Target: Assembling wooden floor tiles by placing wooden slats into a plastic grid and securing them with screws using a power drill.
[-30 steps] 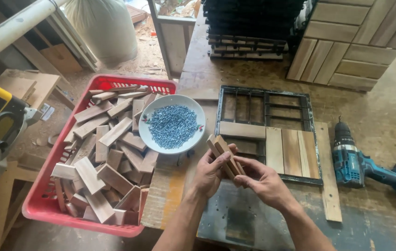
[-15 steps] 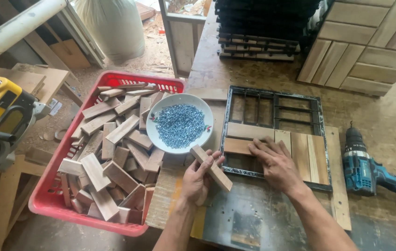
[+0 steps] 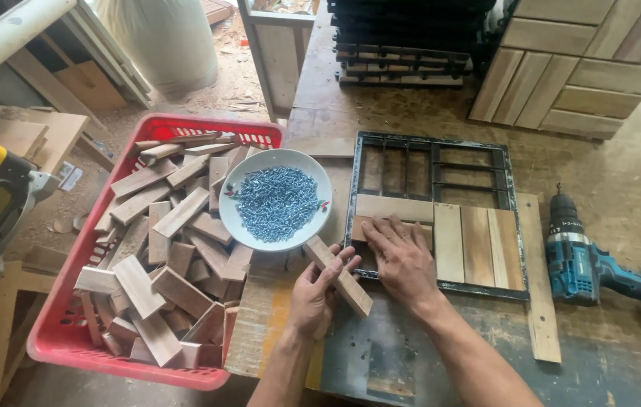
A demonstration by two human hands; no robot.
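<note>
Wood slat in left hand, grip closed round it, at table front edge beside black frame. Right hand flat, open, pressing slats in frame. Screw bowl over red basket; blue drill right. Sawdust floor beyond.
</note>
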